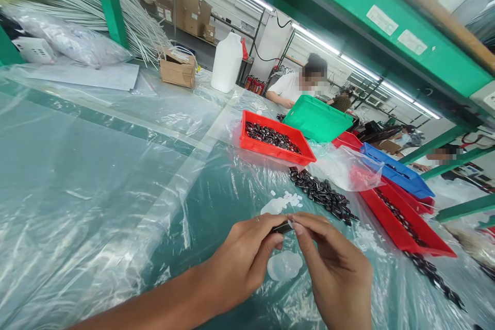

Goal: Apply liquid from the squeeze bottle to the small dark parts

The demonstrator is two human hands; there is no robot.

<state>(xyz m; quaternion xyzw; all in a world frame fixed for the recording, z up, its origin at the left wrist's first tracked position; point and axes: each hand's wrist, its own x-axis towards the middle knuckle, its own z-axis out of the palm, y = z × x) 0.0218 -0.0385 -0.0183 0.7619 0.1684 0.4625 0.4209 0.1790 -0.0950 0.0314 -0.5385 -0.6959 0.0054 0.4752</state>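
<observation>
My left hand (247, 250) pinches a small, dark, glossy part (281, 227) between thumb and fingers. My right hand (336, 263) meets it at the part's right end, its thumb and fingertips closed on a tiny white piece (290, 223) that touches or nearly touches the part. Fingers cover much of both. Just beyond the hands, small white pieces (292, 199) lie scattered on the plastic-covered table (201, 206). A round translucent white item (285, 266) lies beneath my hands. Farther off to the right is a pile of similar dark parts (325, 193).
A red tray (276, 136) full of dark parts stands ahead, with a green tray (319, 118) behind. More red (410, 221) and blue trays (398, 169) sit right. A white jug (227, 62) and cardboard box (178, 68) stand at the back. People work beyond; a green shelf beam (386, 26) hangs overhead.
</observation>
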